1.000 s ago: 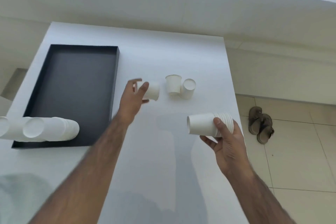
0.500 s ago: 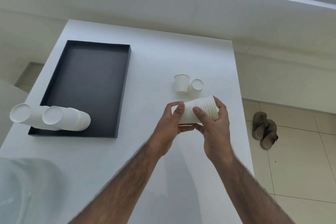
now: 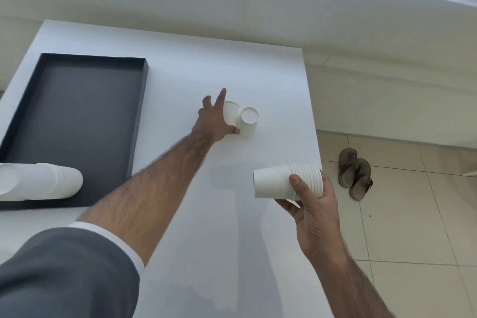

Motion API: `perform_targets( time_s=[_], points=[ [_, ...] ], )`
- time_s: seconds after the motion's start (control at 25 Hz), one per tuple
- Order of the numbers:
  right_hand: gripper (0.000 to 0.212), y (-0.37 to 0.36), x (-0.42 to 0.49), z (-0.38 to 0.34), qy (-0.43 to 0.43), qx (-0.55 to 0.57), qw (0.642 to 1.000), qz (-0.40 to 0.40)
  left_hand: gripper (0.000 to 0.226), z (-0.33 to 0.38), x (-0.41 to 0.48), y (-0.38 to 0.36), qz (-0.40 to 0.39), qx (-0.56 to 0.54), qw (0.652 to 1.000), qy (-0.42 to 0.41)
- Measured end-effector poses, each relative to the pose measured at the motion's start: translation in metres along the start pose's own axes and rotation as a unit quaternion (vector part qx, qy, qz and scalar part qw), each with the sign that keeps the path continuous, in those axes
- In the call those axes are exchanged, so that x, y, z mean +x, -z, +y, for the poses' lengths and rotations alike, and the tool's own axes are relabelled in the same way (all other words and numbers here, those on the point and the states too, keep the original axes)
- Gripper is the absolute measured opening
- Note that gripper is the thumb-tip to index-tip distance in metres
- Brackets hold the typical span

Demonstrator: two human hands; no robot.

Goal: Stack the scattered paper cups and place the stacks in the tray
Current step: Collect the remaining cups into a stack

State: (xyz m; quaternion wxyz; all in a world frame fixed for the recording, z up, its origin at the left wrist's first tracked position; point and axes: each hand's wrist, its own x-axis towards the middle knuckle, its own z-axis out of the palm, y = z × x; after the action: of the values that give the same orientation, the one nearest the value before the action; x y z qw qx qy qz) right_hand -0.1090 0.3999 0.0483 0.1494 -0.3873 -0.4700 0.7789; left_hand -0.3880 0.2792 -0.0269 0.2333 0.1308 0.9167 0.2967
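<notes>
White and bare apart from the task's things, the surface (image 3: 180,64) carries two loose paper cups (image 3: 240,119) touching each other near its right edge, the last ones I can see unstacked. Over them the left hand (image 3: 214,119) spreads wide, thumb at the nearer cup, gripping nothing yet. Near the right edge, the right hand (image 3: 313,204) grips a nested cup stack (image 3: 286,183) on its side, off the surface. At the left edge, finished stacks (image 3: 38,183) lie across the near end of the black tray (image 3: 74,111). Left, by my judgement: two cups, then one stack to the tray.
</notes>
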Motion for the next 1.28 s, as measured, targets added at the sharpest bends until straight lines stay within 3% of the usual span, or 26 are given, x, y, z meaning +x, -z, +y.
perform_targets(
  time_s=[0.12,0.32,0.4,0.52,0.6,0.72,0.84,1.08,1.28],
  points=[
    [0.060,0.022,-0.004,-0.002,-0.005,-0.004,1.000,0.023,0.113,-0.007,0.012,-0.009,-0.008,0.040,0.999,-0.007],
    [0.055,0.041,-0.012,-0.002,-0.009,0.001,0.999,0.046,0.070,-0.010,0.011,-0.021,0.064,-0.013,0.997,0.032],
    [0.057,0.044,-0.015,0.000,-0.009,0.000,0.999,0.048,0.079,-0.013,0.007,-0.023,0.074,-0.031,0.996,0.050],
    [0.060,0.041,-0.021,-0.001,-0.003,0.008,0.999,0.049,0.110,-0.026,-0.017,-0.017,0.094,-0.081,0.989,0.083],
    [0.063,0.035,-0.023,-0.005,0.006,0.015,0.999,0.045,0.116,-0.034,-0.043,-0.008,0.106,-0.149,0.979,0.088],
    [0.075,0.016,-0.023,-0.017,0.031,0.016,0.999,0.033,0.090,-0.036,-0.092,0.007,0.083,-0.242,0.966,0.028],
    [0.084,-0.011,-0.020,-0.035,0.076,0.019,0.997,0.011,0.069,-0.030,-0.142,0.018,0.022,-0.225,0.973,-0.036],
    [0.074,-0.053,-0.018,-0.041,0.148,-0.046,0.987,-0.029,0.065,0.001,-0.189,0.036,-0.061,-0.213,0.966,-0.131],
    [0.069,-0.045,-0.022,-0.018,0.099,-0.054,0.992,-0.055,0.070,0.028,-0.198,0.023,-0.111,-0.203,0.954,-0.190]
  ],
)
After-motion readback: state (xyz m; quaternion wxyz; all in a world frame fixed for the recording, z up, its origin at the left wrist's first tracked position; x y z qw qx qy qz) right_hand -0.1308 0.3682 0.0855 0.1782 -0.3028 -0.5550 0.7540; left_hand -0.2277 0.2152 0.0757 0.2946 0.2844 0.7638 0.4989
